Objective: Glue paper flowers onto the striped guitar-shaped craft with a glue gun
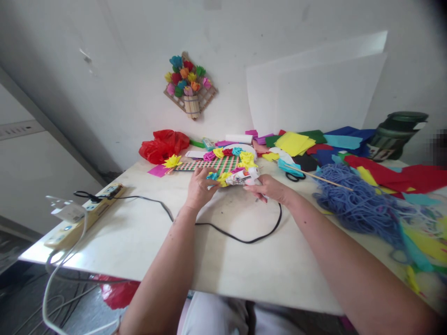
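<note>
A stick lattice panel [199, 165], woven in pale, pink and green strips, lies on the table with crepe-paper flowers around its right part. My left hand [199, 190] is closed on the panel's near edge, beside a small blue paper flower [212, 176]; its fingertips are partly hidden. My right hand [268, 188] grips a white printed hot glue gun [242, 177], its nozzle pointing left at the yellow flowers [224, 179] on the near edge. From the glue gun a black cord [251, 241] loops across the table. A larger yellow paper flower [172, 161] sits at the panel's left end.
A power strip [84, 218] with plugs lies along the left edge. Blue yarn [356, 200], a thin stick [319, 177], black-handled scissors [295, 177] and coloured paper [293, 143] cover the right side. Behind stand a dark bottle [396, 136] and red plastic [164, 145]. A flower decoration [190, 86] hangs above.
</note>
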`<state>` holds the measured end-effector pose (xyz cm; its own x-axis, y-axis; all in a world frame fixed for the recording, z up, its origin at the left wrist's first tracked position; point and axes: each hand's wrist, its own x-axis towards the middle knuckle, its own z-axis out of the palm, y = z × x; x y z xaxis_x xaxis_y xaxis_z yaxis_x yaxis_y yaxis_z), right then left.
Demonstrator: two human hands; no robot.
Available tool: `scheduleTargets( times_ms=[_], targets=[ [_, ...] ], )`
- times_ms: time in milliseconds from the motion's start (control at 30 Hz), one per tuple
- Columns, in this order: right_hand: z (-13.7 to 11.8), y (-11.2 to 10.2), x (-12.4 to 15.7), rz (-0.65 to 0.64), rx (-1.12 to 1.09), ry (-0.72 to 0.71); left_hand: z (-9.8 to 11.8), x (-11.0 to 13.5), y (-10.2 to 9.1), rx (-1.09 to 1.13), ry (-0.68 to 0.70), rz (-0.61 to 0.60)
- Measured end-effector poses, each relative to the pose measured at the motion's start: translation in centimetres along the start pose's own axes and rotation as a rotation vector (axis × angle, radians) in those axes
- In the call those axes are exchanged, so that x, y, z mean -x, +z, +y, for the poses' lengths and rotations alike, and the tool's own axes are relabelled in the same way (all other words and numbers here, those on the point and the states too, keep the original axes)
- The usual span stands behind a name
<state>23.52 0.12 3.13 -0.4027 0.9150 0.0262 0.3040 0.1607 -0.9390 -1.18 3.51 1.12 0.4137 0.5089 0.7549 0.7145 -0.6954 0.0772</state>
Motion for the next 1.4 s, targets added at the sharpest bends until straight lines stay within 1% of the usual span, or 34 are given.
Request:
scheduleTargets(
  times_ms=[200, 400, 667, 867, 1000, 1200, 1400],
  targets=[
    [-0.6, 0.3, 0.1, 0.03, 0.035, 0.013, 0.0, 0.0, -0.1, -0.004, 0.0, -0.002],
    [-1.0, 0.4, 0.2, 0.05, 0.084, 0.033, 0.1, 0.0, -0.2, 0.01, 0.028, 0.044],
    [-1.3, 0.2, 0.3, 0.015, 0.029, -0.011, 0.5, -0.1, -0.4, -0.025, 0.001, -0.029],
    [-0.8, -0.4, 0.2, 0.013, 0.036, -0.007, 0.5, -0.2, -0.2, -0.044, 0.009, -0.047],
    [-1.0, -1.0, 0.4, 0.013, 0.019, -0.015, 0.4, -0.2, -0.2, -0.043, 0.02, -0.042],
    [-1.4, -2.5, 1.0, -0.012, 0.012, -0.037, 0.5, -0.1, -0.2, -0.027, 0.005, -0.016],
    [-1.0, -3.3, 1.2, 0.034, -0.084, -0.041, 0.4, -0.1, -0.2, -0.032, -0.009, -0.032]
  ],
)
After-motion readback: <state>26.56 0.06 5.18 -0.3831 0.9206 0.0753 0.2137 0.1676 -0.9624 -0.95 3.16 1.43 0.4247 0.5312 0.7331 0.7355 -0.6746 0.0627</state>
